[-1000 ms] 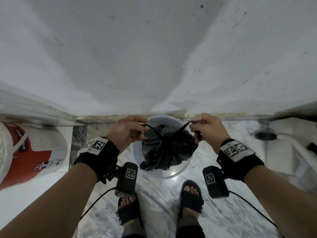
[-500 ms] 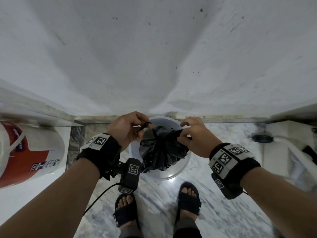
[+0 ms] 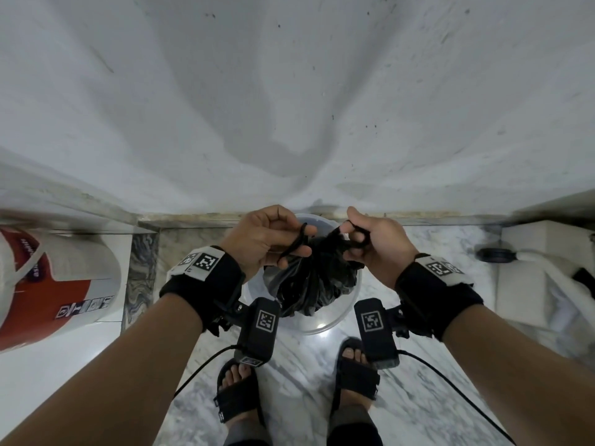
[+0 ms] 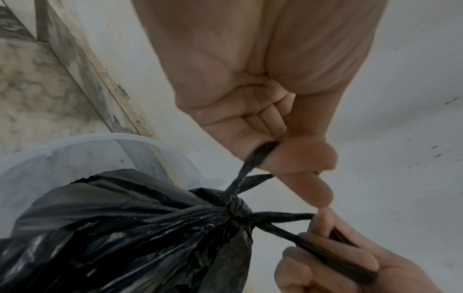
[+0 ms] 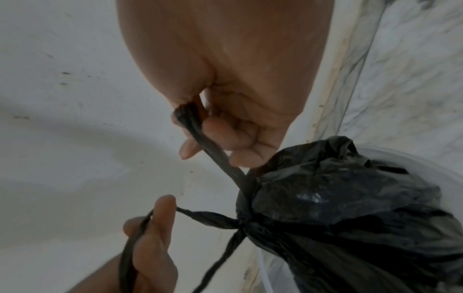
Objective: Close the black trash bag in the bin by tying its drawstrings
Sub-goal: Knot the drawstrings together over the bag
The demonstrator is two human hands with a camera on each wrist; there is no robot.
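Note:
The black trash bag sits gathered in a translucent white bin at the foot of the wall. Its neck is cinched into a knot, and two black drawstring ends lead out of it. My left hand pinches the left drawstring between thumb and curled fingers. My right hand has the right drawstring looped around its curled fingers. In the left wrist view, the left drawstring runs up into my fist. In the right wrist view, the right drawstring runs from the bag into my palm.
A white wall rises right behind the bin. A red and white container lies at the left on a white surface. A white block with a hose sits at the right. My sandalled feet stand on the marble floor.
A second ago my hands were apart, pulling the strings taut. They came together over the bag, and now each has lifted slightly and holds a slack string end.

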